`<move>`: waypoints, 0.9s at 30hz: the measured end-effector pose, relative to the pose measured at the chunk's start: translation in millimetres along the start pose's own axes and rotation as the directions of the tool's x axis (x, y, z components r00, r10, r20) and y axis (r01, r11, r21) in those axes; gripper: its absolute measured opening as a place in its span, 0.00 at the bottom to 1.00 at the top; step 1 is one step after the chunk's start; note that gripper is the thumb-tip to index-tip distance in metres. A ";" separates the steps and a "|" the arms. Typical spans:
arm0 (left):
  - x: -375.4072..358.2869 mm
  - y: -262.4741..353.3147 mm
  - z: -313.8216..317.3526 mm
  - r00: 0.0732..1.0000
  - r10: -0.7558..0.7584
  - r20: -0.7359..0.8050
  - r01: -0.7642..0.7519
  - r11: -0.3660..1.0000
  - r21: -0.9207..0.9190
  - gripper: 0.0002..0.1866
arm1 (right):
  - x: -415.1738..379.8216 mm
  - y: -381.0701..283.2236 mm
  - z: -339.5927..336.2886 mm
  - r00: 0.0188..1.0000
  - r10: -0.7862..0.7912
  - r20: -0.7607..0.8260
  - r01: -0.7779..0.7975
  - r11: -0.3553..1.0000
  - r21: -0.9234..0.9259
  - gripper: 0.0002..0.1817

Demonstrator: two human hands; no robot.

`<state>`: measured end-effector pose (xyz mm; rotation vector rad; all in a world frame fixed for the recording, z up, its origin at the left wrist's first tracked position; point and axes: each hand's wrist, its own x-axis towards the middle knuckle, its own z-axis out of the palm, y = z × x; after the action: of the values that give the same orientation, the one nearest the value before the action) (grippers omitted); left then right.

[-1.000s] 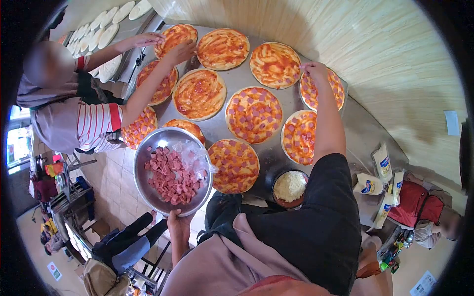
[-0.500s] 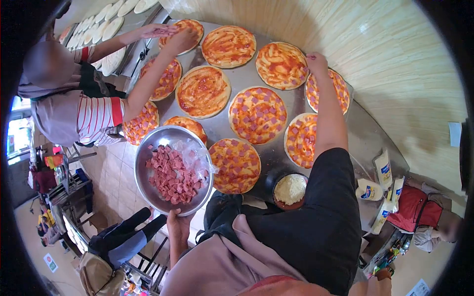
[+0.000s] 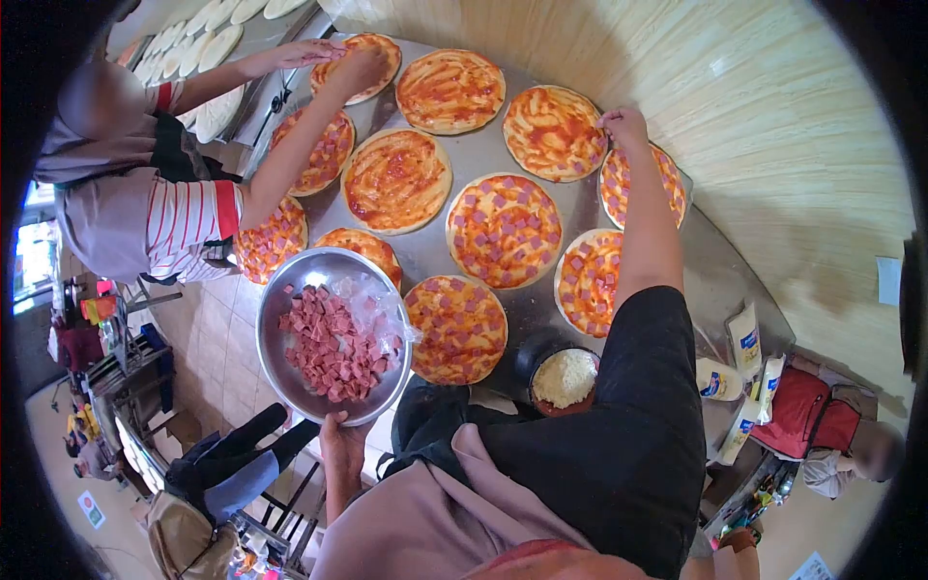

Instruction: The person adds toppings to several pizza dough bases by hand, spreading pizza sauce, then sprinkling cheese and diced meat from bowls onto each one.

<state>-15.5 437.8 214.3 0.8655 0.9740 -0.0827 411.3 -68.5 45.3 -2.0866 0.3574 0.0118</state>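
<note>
My left hand (image 3: 340, 447) grips the rim of a steel bowl (image 3: 274, 335) from below, near the table's front edge. Diced pink meat (image 3: 333, 348) and a clear plastic bag (image 3: 375, 314) lie inside it. Far to the right, my right hand (image 3: 624, 128) is pinched over the edge of a sauced pizza base (image 3: 547, 133); what its fingers hold is too small to make out. A few meat cubes sit near that edge. Below my right forearm are two bases with meat cubes, one at the far right (image 3: 662, 184) and one nearer (image 3: 585, 280).
Several more pizzas cover the metal table (image 3: 715, 280). A bowl of white shreds (image 3: 565, 377) stands near my right elbow, with packets (image 3: 744, 348) to its right. A co-worker's hands (image 3: 362, 70) work over the far-left pizza.
My view has shifted slightly. My right hand stays at the same pizza's edge, and my left hand still holds the bowl. The co-worker's hands remain over the far-left pizza.
</note>
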 end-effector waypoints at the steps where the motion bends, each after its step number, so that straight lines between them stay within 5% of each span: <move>1: -0.1 0.4 0.9 1.000 0.001 0.007 -0.001 1.000 0.001 0.28 | 1.7 0.4 2.1 0.998 -0.063 -0.026 0.061 0.994 -0.087 0.02; 5: 1.5 1.3 0.3 1.000 -0.001 -0.007 0.001 1.000 -0.007 0.27 | 0.9 -12.2 3.7 0.996 -0.094 0.011 0.094 0.977 -0.193 0.03; 11: 3.3 1.4 -1.2 1.000 0.030 0.006 -0.030 1.000 -0.008 0.27 | 1.1 -18.5 -1.0 0.941 -0.253 -0.226 0.163 0.921 -0.353 0.06; 12: 3.7 1.6 -1.3 1.000 0.028 0.006 -0.028 1.000 -0.009 0.27 | 11.9 -3.9 -4.1 0.991 -0.041 -0.131 0.053 0.995 0.090 0.07; 13: 3.8 1.7 -1.4 1.000 0.025 -0.002 -0.025 1.000 -0.015 0.27 | 14.2 -1.4 -5.9 0.992 0.114 0.049 -0.123 0.860 0.495 0.09; 27: 7.2 -0.6 -4.4 0.999 0.039 -0.005 -0.039 0.999 -0.031 0.31 | 17.0 -7.3 -0.7 0.982 0.169 0.088 -0.191 0.842 0.504 0.07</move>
<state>-14.5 442.5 207.3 0.8564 0.9595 -0.0325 429.4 -69.9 49.3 -1.5162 0.4748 0.0644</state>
